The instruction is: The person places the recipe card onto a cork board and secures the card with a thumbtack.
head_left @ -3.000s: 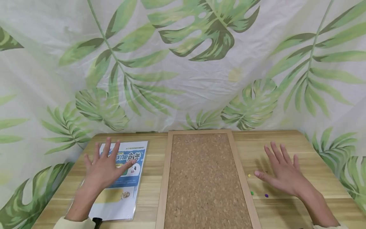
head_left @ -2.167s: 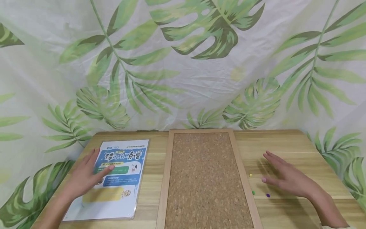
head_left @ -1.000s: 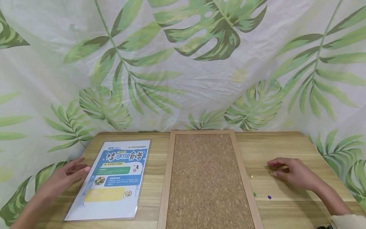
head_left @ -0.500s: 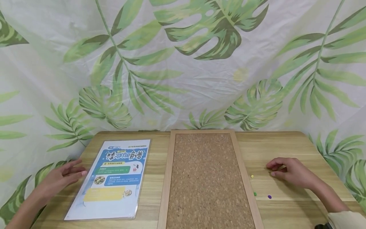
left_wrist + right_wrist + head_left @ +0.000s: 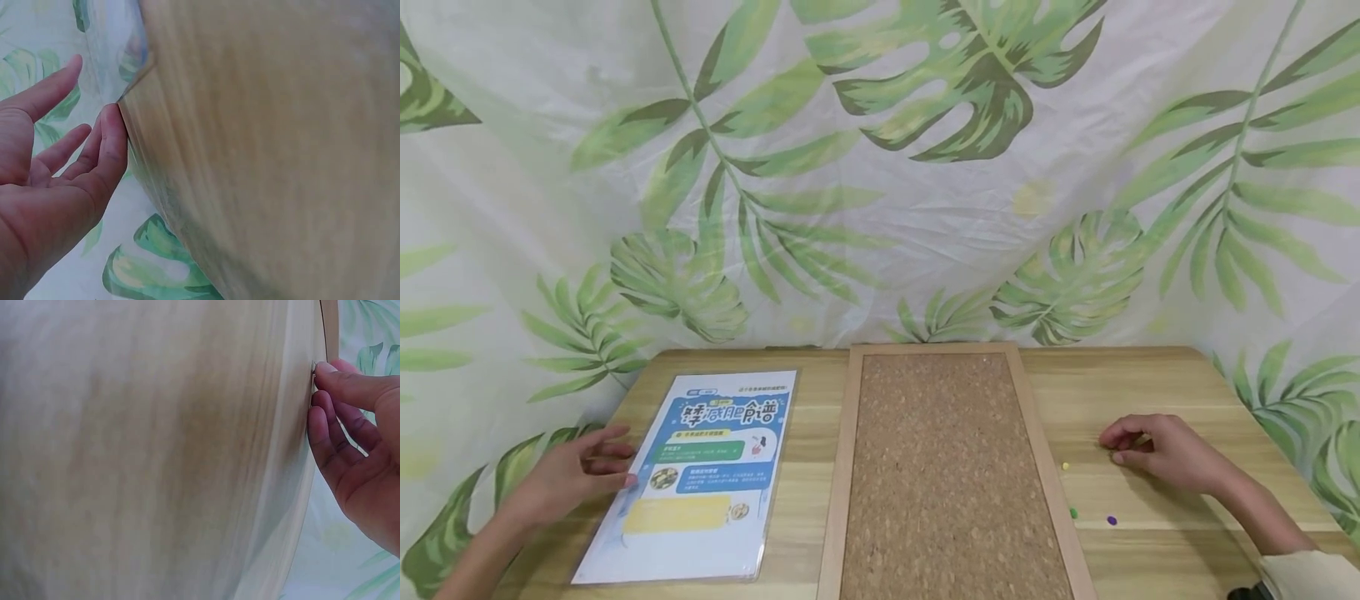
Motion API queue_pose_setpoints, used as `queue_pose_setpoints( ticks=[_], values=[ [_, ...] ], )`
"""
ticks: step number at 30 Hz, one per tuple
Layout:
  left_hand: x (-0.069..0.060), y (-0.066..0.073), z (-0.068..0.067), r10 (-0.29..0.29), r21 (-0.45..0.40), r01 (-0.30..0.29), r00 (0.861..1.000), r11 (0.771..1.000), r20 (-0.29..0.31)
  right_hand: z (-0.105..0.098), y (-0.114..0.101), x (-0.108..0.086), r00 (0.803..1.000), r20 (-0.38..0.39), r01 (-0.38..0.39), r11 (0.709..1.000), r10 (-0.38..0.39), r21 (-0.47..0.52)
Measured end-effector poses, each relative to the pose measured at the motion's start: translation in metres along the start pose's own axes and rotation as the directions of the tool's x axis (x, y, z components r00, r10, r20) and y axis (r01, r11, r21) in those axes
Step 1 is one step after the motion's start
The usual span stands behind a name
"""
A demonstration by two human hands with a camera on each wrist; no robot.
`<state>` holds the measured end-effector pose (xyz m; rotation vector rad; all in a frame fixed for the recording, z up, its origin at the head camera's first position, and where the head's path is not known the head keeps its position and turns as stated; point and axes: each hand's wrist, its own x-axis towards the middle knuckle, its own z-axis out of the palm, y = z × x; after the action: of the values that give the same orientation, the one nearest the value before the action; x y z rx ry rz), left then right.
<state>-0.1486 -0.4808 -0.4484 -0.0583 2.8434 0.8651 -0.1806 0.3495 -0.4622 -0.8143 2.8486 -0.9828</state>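
Note:
A printed, plastic-covered sheet (image 5: pixel 700 467) lies left of a wood-framed cork board (image 5: pixel 951 467). The left hand (image 5: pixel 568 475) is at the sheet's left edge, its thumb tip overlapping that edge. In the left wrist view the left hand (image 5: pixel 69 165) has relaxed fingers touching the tabletop and its thumb raised apart. To the right of the board, the right hand (image 5: pixel 1176 454) is low over the table. The right wrist view shows the right hand (image 5: pixel 359 434) pinching a tiny pin-like piece (image 5: pixel 314 370) at thumb and index finger; its colour is unclear.
Small yellow (image 5: pixel 1065 466), green (image 5: pixel 1073 513) and purple (image 5: pixel 1112 520) pieces lie between the board and the right hand. The wooden table (image 5: pixel 1135 379) backs onto a leaf-patterned cloth (image 5: pixel 880 208). A dark band shows by the right sleeve (image 5: pixel 1311 575).
Both hands were spread wide. The left has moved left off the sheet, then slightly back toward its edge. The right has lowered, its fingertips closing on the tiny piece.

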Motion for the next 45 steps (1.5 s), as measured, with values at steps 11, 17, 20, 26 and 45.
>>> queue_pose_setpoints(
  ticks=[11, 17, 20, 26, 45],
  values=[
    [0.000, 0.010, 0.006, -0.008, 0.108, 0.013, 0.999, 0.994, -0.049, 0.003, -0.001, 0.001, 0.998, 0.055, 0.000, 0.999, -0.003, 0.041],
    [0.004, 0.015, 0.008, 0.002, 0.131, 0.007, 0.998, 0.991, -0.066, 0.001, -0.003, 0.002, 0.998, 0.057, -0.006, 1.000, 0.004, 0.029],
    [0.005, 0.016, 0.009, 0.003, 0.138, 0.008, 0.997, 0.990, -0.079, 0.000, -0.004, 0.001, 0.999, 0.053, -0.013, 1.000, 0.012, 0.023],
    [0.006, 0.021, 0.012, 0.002, 0.107, 0.007, 0.996, 0.994, -0.084, 0.001, -0.005, 0.000, 0.999, 0.046, -0.010, 1.000, 0.009, 0.020],
    [-0.013, 0.029, 0.020, 0.148, -0.180, -0.153, 0.988, 0.972, -0.038, -0.002, -0.018, -0.007, 0.995, -0.091, -0.030, 0.999, 0.027, -0.026]
  ],
)
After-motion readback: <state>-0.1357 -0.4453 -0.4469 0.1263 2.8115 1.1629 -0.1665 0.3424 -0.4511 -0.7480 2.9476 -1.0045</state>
